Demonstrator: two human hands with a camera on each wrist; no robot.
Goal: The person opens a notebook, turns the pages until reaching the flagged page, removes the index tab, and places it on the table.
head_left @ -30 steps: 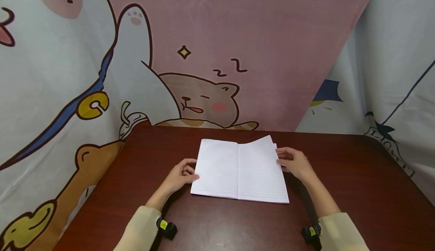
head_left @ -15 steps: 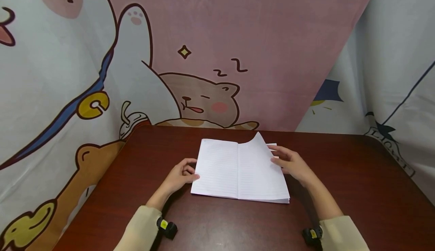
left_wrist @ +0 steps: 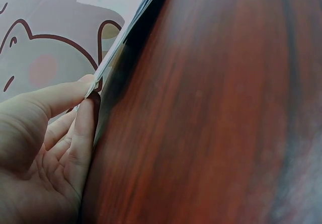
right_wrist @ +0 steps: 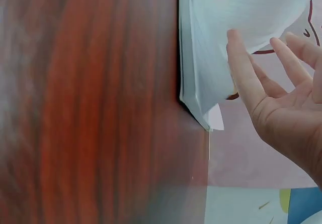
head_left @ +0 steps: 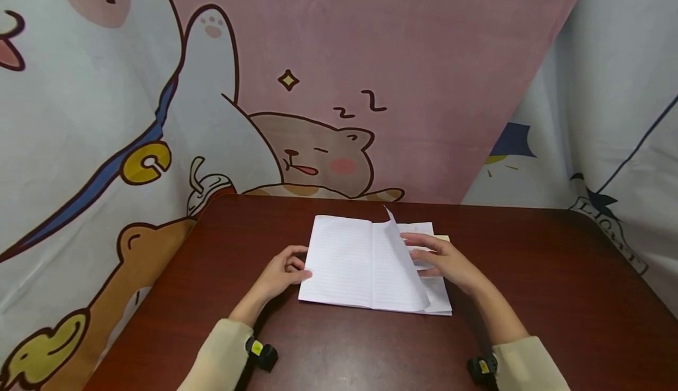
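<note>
An open notebook (head_left: pixel 339 261) with white lined pages lies on the table. My left hand (head_left: pixel 283 272) pinches its left edge between thumb and fingers; the left wrist view shows the thumb on top and the fingers beneath. Over the right half, a page (head_left: pixel 399 267) stands raised and curves leftward, its top corner pointing up. Behind that page is my right hand (head_left: pixel 450 261), its fingers extended and touching the sheet's underside. The right wrist view shows those fingers spread, with the page (right_wrist: pixel 221 17) bowed away from them. Part of the right fingertips is hidden by the sheet in the head view.
The dark reddish-brown table (head_left: pixel 349 350) extends around the notebook. A small cream strip (head_left: pixel 442 238) shows at the notebook's right edge, beside the right hand. A cartoon-printed cloth (head_left: pixel 424 85) hangs behind the table. Each wrist wears a small black camera (head_left: pixel 262 354).
My right hand has moved left from the notebook's right edge, pushing the page up and over toward the middle. More of the sheet beneath now shows. The left hand has stayed in place.
</note>
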